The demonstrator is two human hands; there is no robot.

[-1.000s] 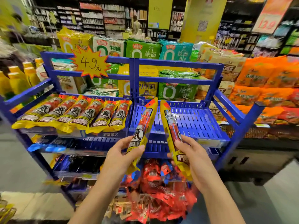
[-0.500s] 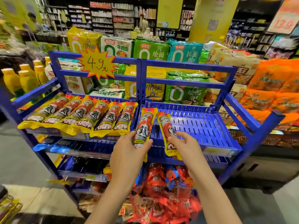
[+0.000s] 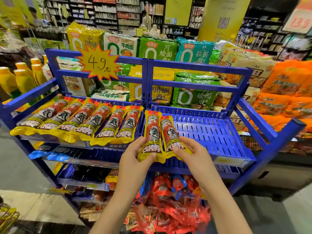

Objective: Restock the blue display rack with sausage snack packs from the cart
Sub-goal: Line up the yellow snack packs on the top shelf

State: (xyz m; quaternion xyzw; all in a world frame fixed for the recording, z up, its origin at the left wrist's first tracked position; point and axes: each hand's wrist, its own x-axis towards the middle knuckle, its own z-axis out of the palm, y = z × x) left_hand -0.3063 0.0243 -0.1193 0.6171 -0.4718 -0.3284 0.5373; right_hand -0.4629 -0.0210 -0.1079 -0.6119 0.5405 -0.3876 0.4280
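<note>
At centre frame the left hand (image 3: pixel 135 155) grips the lower end of one yellow sausage pack (image 3: pixel 152 137), and the right hand (image 3: pixel 192 153) grips a second pack (image 3: pixel 171 136) just beside it; both lie at the left edge of the blue rack's (image 3: pixel 219 137) right tray, next to a row of six packs (image 3: pixel 81 122) on the left tray

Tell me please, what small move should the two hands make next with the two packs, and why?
Probably let go and draw back. The left hand and right hand hold two yellow sausage packs already lying side by side at the left end of the right tray, in line with the filled left tray's row.
</note>
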